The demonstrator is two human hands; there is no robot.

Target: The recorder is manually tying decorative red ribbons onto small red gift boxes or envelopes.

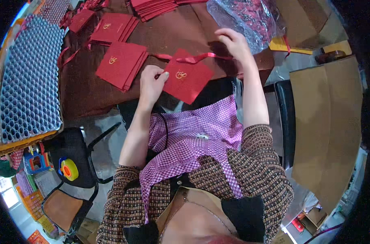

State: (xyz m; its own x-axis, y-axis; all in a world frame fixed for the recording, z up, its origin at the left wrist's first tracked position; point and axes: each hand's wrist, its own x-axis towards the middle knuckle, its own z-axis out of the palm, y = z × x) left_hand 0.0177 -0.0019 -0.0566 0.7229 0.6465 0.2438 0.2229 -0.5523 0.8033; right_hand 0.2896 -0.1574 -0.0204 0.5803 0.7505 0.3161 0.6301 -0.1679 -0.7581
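Observation:
My left hand (152, 83) pinches the left corner of a flat, square red card or pouch (189, 83) with a gold emblem. It is held tilted at the near edge of the table. A shiny red ribbon (197, 57) runs from its top toward my right wrist. My right hand (236, 44) is raised to the right of the pouch, fingers loosely bent, with a gap between thumb and forefinger; nothing shows between them. Just left of my left hand lies a small fanned stack of matching red pouches (122, 65).
More red pouches (111, 27) with ribbons lie farther back on the brown-covered table (81, 95). A clear plastic bag (250, 22) of red items sits far right. At left stands a tray of upright tubes (28, 89). Cardboard (327, 122) is at right, a black chair (73, 158) at lower left.

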